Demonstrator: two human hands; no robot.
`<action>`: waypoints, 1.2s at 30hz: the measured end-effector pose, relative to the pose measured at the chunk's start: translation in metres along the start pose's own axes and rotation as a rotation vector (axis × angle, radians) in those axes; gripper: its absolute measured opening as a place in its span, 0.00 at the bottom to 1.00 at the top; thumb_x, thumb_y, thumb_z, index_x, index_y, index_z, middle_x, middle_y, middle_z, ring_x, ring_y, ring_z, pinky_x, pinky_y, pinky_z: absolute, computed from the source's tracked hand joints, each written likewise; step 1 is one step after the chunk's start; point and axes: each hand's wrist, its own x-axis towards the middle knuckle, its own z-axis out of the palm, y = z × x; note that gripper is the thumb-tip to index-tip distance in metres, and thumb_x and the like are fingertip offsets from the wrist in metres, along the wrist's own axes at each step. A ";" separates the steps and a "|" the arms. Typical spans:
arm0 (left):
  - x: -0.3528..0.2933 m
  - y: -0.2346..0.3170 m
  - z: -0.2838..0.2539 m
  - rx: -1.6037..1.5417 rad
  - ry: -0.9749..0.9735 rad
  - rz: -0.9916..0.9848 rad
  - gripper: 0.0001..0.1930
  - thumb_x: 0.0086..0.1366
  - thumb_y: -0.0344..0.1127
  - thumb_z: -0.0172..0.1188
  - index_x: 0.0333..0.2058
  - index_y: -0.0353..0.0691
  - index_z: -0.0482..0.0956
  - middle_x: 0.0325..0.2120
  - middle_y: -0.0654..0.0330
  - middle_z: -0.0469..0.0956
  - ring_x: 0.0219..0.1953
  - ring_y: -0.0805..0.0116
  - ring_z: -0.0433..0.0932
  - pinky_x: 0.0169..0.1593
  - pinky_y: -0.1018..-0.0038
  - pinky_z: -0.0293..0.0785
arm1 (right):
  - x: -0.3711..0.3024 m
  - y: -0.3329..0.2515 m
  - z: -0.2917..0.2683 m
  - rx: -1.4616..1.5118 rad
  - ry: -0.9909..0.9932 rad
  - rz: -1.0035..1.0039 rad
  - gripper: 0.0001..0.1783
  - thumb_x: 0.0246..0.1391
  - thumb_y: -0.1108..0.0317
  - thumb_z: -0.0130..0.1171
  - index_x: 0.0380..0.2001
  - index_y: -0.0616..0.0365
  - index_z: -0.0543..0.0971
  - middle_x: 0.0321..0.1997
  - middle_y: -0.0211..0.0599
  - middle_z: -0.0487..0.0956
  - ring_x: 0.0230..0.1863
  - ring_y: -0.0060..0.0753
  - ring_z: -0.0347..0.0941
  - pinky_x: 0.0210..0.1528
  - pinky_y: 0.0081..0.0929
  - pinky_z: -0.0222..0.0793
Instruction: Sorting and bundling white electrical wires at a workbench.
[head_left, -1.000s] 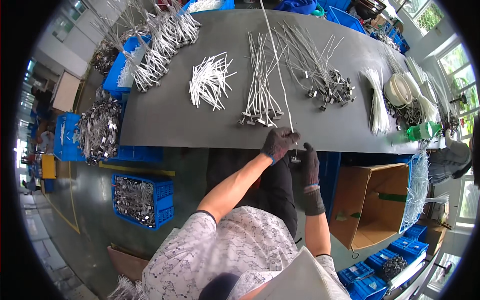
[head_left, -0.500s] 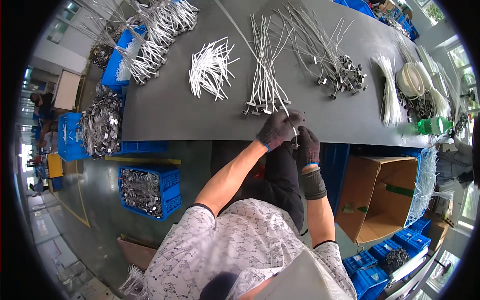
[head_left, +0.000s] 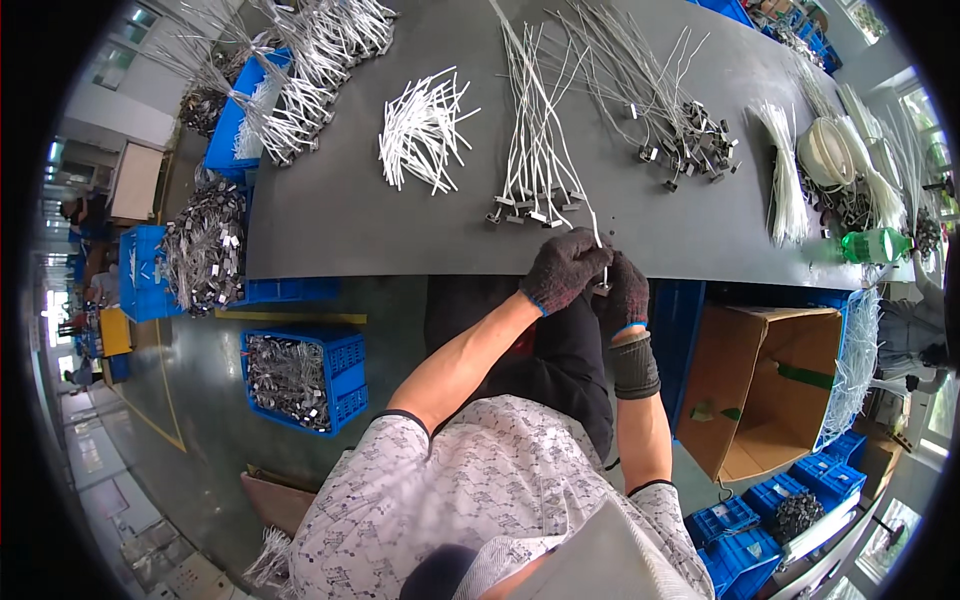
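Note:
Both my hands wear dark knitted gloves and meet at the table's near edge. My left hand is closed around a thin wire with a white sleeve, which runs away across the table. Close against it, my right hand is closed at the wire's near end, where a small dark-and-metal end piece shows between the hands. The right fingertips are partly hidden. Just beyond lies a bunch of white-sleeved wires, their small block-shaped end pieces toward me.
Loose white sleeves lie in a pile left of the wires. Bare wires with dark end pieces spread to the right. Farther right are a white sleeve bundle and a green bottle. A cardboard box and blue crate stand below table level.
My left hand has closed more tightly and shifted slightly right beside my right hand. The held wire now stretches farther across the table, and white shows close to its end piece.

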 end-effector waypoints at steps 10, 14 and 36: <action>0.050 -0.021 -0.035 -0.122 -0.269 -0.269 0.15 0.68 0.42 0.60 0.35 0.33 0.82 0.26 0.56 0.80 0.31 0.72 0.80 0.38 0.69 0.76 | 0.050 0.047 0.000 0.560 0.119 0.696 0.18 0.65 0.61 0.52 0.52 0.59 0.77 0.35 0.37 0.82 0.37 0.29 0.79 0.35 0.29 0.75; 0.082 -0.032 -0.091 0.161 -0.200 -0.354 0.20 0.66 0.49 0.59 0.32 0.34 0.82 0.26 0.50 0.80 0.29 0.63 0.81 0.39 0.60 0.79 | 0.117 0.101 -0.022 -0.176 0.368 0.475 0.28 0.62 0.49 0.55 0.56 0.60 0.75 0.38 0.50 0.82 0.43 0.51 0.79 0.46 0.40 0.76; 0.073 -0.138 -0.216 0.959 0.303 -0.713 0.17 0.59 0.43 0.58 0.44 0.42 0.85 0.48 0.47 0.82 0.51 0.46 0.82 0.50 0.56 0.80 | -0.113 0.145 -0.051 -0.460 0.113 0.487 0.15 0.62 0.61 0.55 0.47 0.58 0.75 0.39 0.56 0.81 0.39 0.61 0.80 0.40 0.49 0.78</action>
